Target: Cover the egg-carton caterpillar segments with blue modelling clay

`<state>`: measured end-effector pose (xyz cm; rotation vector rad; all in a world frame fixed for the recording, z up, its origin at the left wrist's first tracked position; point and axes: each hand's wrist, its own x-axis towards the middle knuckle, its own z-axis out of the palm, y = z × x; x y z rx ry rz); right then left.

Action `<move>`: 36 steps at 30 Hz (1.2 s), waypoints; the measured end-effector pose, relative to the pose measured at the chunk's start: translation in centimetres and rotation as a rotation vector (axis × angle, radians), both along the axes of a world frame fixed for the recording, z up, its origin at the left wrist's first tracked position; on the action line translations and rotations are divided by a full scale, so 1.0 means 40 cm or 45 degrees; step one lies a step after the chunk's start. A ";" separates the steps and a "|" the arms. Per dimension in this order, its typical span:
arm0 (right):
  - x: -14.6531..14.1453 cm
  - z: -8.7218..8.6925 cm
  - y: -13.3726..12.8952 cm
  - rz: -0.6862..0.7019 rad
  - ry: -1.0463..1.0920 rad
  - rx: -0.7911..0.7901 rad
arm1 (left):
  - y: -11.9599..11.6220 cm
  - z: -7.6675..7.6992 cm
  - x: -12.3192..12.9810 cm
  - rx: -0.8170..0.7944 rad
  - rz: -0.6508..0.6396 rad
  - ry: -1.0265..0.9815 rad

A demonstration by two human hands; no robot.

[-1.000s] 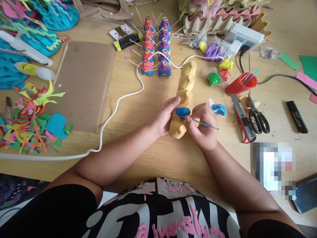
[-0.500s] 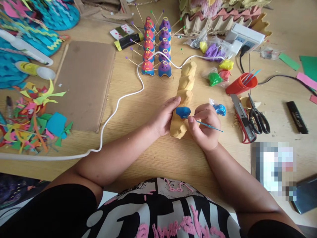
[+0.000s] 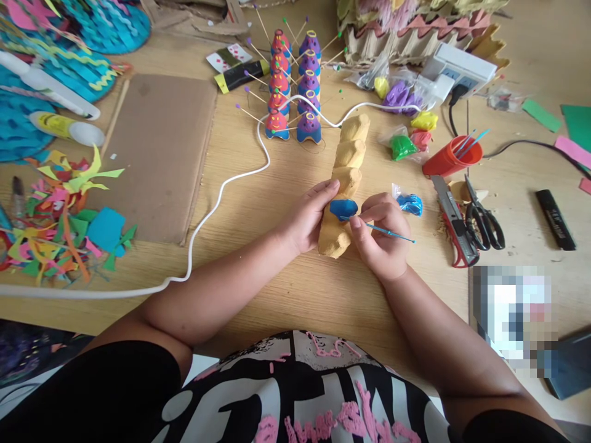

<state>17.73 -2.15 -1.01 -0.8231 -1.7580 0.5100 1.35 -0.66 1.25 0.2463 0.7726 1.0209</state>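
Note:
A yellow strip of egg carton cups (image 3: 349, 178) lies across the middle of the table, slightly tilted. My left hand (image 3: 309, 215) grips its left side, thumb on top. One cup carries a patch of blue clay (image 3: 343, 209). Pinched in my right hand (image 3: 384, 234) is a thin blue modelling tool (image 3: 391, 233), its tip at the lower edge of the blue patch. Just beyond the right hand sits a small bag of blue clay (image 3: 410, 204).
Two painted egg-cup rows with pin antennae, red (image 3: 277, 120) and purple (image 3: 309, 126), stand behind. A white cable (image 3: 221, 191) crosses the left side. At right are a red cup (image 3: 450, 157), a utility knife (image 3: 455, 224), scissors (image 3: 484, 221) and clay bags (image 3: 401, 146). Cardboard (image 3: 161, 154) lies left.
Almost nothing differs. The whole view has shifted very slightly, and the tool tip stays at the blue clay with both hands in the same hold.

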 end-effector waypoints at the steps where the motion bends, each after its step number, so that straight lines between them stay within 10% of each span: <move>1: 0.001 -0.001 -0.001 -0.011 0.006 -0.014 | 0.000 0.000 0.000 -0.008 -0.003 -0.009; 36: -0.003 0.004 0.004 0.020 -0.034 0.004 | 0.000 -0.002 0.001 -0.018 0.002 -0.076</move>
